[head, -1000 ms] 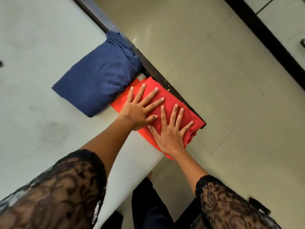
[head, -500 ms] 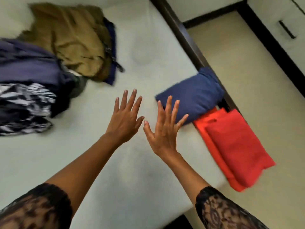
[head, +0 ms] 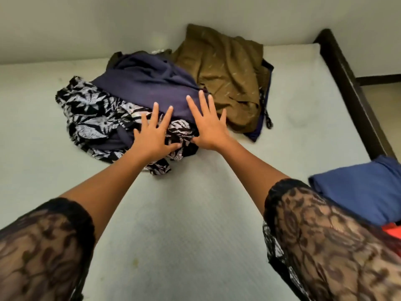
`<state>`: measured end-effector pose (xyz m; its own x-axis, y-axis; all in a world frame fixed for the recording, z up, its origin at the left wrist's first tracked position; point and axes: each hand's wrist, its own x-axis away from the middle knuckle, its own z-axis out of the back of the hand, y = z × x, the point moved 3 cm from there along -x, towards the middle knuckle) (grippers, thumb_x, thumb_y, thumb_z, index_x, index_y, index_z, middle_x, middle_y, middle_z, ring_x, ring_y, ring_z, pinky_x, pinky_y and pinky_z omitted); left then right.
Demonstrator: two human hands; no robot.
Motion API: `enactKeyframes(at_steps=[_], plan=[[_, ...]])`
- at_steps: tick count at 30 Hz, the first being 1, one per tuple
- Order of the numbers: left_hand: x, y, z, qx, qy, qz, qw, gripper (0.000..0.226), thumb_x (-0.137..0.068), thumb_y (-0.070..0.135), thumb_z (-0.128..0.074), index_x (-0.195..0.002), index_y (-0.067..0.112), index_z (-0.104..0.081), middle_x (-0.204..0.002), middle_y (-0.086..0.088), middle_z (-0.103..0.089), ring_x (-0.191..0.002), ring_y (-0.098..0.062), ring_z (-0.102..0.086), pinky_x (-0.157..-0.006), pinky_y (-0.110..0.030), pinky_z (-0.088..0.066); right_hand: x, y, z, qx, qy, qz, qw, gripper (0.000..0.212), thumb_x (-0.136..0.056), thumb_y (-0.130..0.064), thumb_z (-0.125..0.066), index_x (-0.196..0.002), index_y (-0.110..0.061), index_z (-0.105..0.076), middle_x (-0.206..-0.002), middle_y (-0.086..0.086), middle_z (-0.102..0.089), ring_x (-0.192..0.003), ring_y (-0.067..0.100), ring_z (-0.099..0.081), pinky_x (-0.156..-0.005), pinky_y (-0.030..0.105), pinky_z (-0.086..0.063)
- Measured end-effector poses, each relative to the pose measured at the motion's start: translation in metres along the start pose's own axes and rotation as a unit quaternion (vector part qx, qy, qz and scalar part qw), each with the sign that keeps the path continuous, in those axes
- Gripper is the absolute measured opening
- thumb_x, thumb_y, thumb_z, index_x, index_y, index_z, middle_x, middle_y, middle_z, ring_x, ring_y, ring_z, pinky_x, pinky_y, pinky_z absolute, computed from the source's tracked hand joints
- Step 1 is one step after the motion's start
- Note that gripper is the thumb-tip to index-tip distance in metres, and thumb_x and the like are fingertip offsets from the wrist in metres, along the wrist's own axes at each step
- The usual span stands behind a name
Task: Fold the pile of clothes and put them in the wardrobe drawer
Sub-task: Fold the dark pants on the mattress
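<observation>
Hands stretched forward, fingers spread and straight, holding nothing: left hand (head: pixel 154 135) over the black-and-white print garment (head: pixel 91 114), right hand (head: pixel 209 127) over the navy garment (head: pixel 147 88). That unfolded pile (head: pixel 173 83) lay at 12 o'clock on the bed (head: pixel 184 224), olive garment (head: pixel 225 68) at 1 o'clock, folded blue garment (head: pixel 364 192) at 4 o'clock.

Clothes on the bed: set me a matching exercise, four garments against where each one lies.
Garments:
1. olive garment
2. navy garment
3. patterned garment
4. blue garment

Places:
a. folded, at the right edge of the bed
b. farthest left
c. at the back, by the wall
d. in the middle, lying over its left neighbour

Pairs: 1-c, 2-d, 3-b, 4-a.
</observation>
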<state>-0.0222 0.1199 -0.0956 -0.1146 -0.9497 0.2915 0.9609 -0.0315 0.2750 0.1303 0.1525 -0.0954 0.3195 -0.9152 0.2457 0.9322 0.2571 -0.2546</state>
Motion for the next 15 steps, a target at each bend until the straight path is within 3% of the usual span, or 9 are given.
enactKeyframes(at_steps=[3,6,10,13,15], plan=[[0.007,-0.003,-0.018,0.032,-0.005,-0.008,0.999,0.092,-0.085,0.046,-0.060,-0.148,0.032,0.006,-0.156,-0.004,0.017,-0.142,-0.036,0.004,-0.110,-0.060,-0.015,-0.013,-0.003,-0.012,-0.096,-0.004,-0.053,0.994,0.084,-0.077,-0.008,-0.067,-0.145,-0.023,-0.021,-0.155,0.007,-0.008,-0.140,0.033,-0.015,-0.106,0.058,-0.026],[0.015,0.000,-0.022,0.042,0.030,-0.001,0.999,0.088,-0.087,0.053,-0.051,-0.148,0.027,0.007,-0.156,-0.007,0.012,-0.143,-0.035,0.004,-0.112,-0.054,-0.007,-0.003,0.000,-0.001,-0.101,0.110,-0.026,0.988,0.050,-0.071,-0.004,-0.069,-0.116,-0.007,-0.047,-0.122,0.015,-0.043,-0.106,0.034,-0.046,-0.087,0.044,-0.042],[0.023,0.012,0.004,0.056,0.157,-0.071,0.983,0.099,-0.076,0.055,-0.063,-0.150,0.023,-0.004,-0.156,-0.015,0.000,-0.141,-0.041,0.001,-0.107,-0.061,-0.014,0.036,-0.010,0.023,-0.154,0.155,0.075,0.973,0.025,-0.070,0.006,-0.061,-0.092,-0.003,-0.054,-0.095,0.016,-0.049,-0.081,0.028,-0.048,-0.073,0.043,-0.043],[0.025,0.026,0.022,0.021,0.126,-0.157,0.979,0.119,-0.057,0.062,-0.073,-0.148,0.033,-0.003,-0.157,-0.008,0.003,-0.142,-0.037,0.009,-0.101,-0.073,-0.005,0.074,-0.024,0.038,-0.134,0.199,0.118,0.964,0.019,-0.072,0.005,-0.061,-0.089,-0.003,-0.056,-0.091,0.017,-0.052,-0.077,0.033,-0.050,-0.065,0.045,-0.045],[0.031,0.037,0.030,0.021,0.078,-0.188,0.979,0.128,-0.046,0.076,-0.067,-0.146,0.037,0.003,-0.157,-0.001,0.008,-0.141,-0.033,0.015,-0.099,-0.075,0.002,0.104,-0.025,0.051,-0.126,0.219,0.117,0.960,0.019,-0.071,0.002,-0.064,-0.089,-0.003,-0.058,-0.091,0.016,-0.054,-0.077,0.034,-0.051,-0.063,0.044,-0.046]])
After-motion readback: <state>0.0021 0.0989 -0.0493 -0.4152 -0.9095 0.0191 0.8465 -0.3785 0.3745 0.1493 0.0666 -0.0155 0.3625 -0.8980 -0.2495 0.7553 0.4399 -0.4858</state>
